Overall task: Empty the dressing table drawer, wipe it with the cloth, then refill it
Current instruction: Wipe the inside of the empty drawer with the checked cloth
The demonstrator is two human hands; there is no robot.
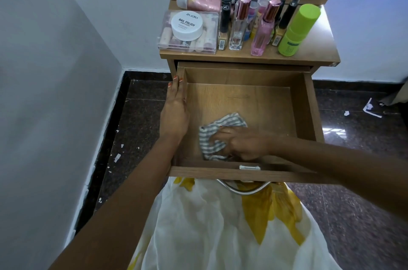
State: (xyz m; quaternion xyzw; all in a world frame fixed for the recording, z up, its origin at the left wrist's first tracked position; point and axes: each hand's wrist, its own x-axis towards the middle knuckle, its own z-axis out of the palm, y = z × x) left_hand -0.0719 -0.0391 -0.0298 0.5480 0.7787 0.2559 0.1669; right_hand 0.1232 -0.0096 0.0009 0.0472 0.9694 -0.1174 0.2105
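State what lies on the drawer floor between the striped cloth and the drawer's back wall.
Nothing: the head view shows bare drawer floor between the striped cloth and the back wall, with only a faint dark line.

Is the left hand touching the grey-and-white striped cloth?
Apart. Head view: left hand rests on the brown wooden drawer's left wall; bare floor separates it from the grey-and-white striped cloth the right hand grips.

grey-and-white striped cloth [217,137] in brown wood drawer [306,102]; lime green bottle [298,30] upper right; pink bottle [263,29] beside it.
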